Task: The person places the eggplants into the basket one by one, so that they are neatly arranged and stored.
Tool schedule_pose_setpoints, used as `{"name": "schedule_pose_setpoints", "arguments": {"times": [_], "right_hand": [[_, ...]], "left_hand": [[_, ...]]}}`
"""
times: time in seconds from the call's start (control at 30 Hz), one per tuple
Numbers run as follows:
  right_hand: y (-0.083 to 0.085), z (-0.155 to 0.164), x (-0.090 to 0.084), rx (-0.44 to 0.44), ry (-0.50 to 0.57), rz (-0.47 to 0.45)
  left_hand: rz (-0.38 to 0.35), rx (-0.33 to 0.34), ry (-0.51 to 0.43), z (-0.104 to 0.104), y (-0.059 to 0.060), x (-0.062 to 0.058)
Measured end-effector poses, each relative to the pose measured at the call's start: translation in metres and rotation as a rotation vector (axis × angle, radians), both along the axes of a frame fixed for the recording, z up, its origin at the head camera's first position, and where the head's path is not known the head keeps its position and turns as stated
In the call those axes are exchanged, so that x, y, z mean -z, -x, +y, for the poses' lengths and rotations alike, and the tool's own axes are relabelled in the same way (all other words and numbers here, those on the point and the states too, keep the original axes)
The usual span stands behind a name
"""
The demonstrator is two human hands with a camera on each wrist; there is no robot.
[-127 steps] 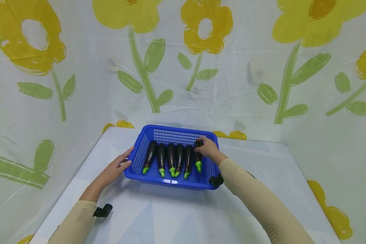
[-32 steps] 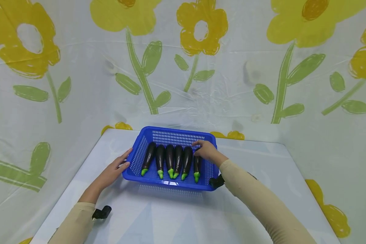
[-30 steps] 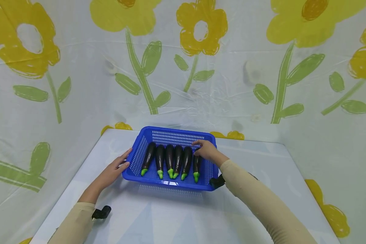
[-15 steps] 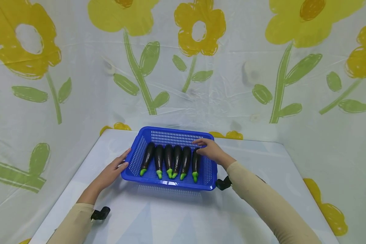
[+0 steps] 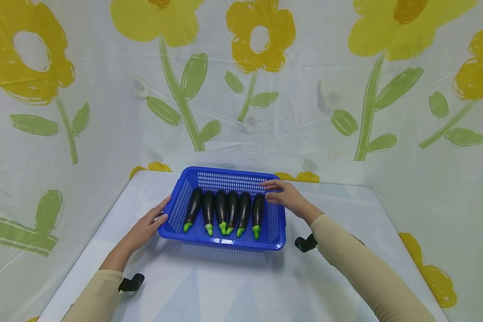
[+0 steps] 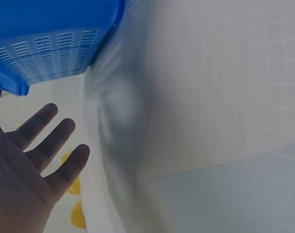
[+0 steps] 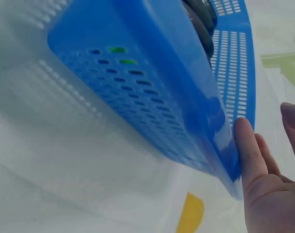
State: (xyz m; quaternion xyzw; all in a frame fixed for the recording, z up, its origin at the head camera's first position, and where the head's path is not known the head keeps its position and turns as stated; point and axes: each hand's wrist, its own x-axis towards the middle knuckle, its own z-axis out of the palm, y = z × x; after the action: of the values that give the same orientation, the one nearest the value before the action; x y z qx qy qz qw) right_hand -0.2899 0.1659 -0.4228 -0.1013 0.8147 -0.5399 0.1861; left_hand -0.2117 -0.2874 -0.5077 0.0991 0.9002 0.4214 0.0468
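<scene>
Several dark eggplants with green stem ends lie side by side in a blue plastic basket [image 5: 225,241] in the head view. The rightmost eggplant [image 5: 258,212] sits a little apart from its neighbour [image 5: 244,212]. My left hand [image 5: 146,228] is at the basket's left side, fingers extended by the rim; the left wrist view shows several spread fingers [image 6: 50,141] below the basket wall. Over the basket's right rim is my right hand [image 5: 287,197], fingers loosely extended and holding nothing. In the right wrist view this hand [image 7: 273,189] appears beside the basket's rim.
The basket stands on a pale table [image 5: 225,290] with light blue triangle shapes. Behind it and at both sides hangs a white sheet [image 5: 302,120] printed with yellow flowers. A small black device [image 5: 132,282] sits on the left wrist and another [image 5: 306,243] on the right.
Earlier my right hand held the rightmost eggplant, then let it down in the basket. It has since drawn back rightward to the rim. My left hand has stayed by the basket's left side.
</scene>
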Motion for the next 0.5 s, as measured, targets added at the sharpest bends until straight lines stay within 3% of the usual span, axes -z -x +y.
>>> {"name": "schedule_pose_setpoints", "arguments": {"times": [0.23, 0.5], "right_hand": [[-0.002, 0.013, -0.002, -0.005, 0.083, -0.005], [-0.004, 0.024, 0.000, 0.024, 0.077, 0.007]], "left_hand": [[0.019, 0.013, -0.006, 0.000, -0.001, -0.005], [0.022, 0.012, 0.025, -0.003, -0.002, -0.005]]}}
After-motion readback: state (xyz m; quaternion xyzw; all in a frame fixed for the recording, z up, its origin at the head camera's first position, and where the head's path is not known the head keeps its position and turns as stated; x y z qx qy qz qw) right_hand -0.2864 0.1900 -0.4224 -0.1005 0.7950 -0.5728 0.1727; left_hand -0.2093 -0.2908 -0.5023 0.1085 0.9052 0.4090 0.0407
